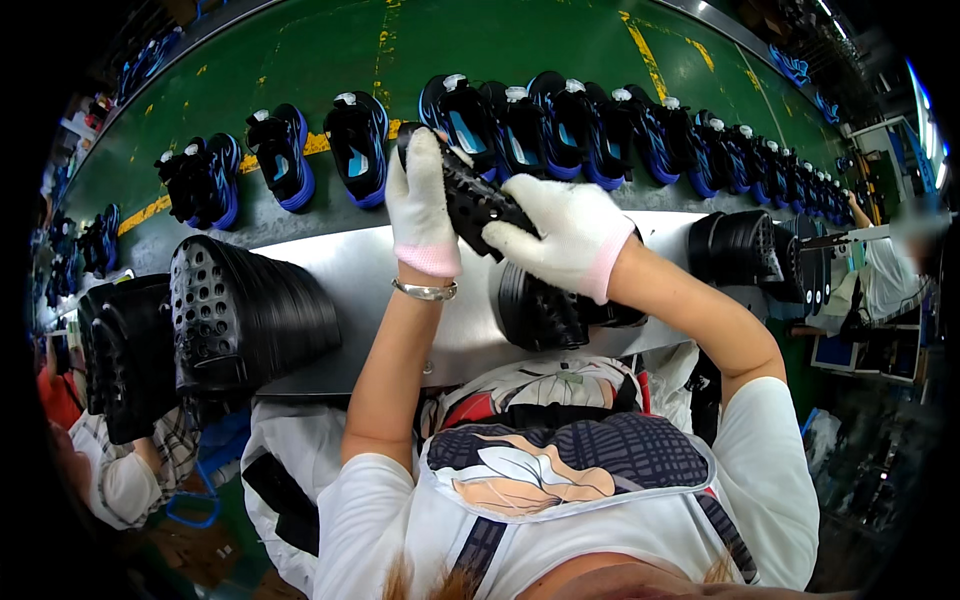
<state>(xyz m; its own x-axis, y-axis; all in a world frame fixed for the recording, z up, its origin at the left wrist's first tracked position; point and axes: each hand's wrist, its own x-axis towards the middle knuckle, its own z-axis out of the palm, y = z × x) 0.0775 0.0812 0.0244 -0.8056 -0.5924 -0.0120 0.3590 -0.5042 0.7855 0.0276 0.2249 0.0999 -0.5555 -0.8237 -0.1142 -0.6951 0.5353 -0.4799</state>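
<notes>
A black insole (470, 195), dotted with holes, is held up in both hands above the metal shelf. My left hand (422, 205), in a white glove with a pink cuff, wraps round its left side. The fingers of my right hand (570, 235), gloved the same way, pinch its lower right end. Below my right hand, a stack of black insoles (540, 308) lies on the metal shelf (465, 325). A bigger nested stack of perforated black insoles (255, 315) rests to the left of my left forearm.
Beyond the shelf, black and blue shoes (358, 150) run in a long row on a green conveyor belt (310, 60). More black insole stacks (735, 248) sit at the shelf's right. Co-workers are at the far left (120, 470) and far right (890, 275).
</notes>
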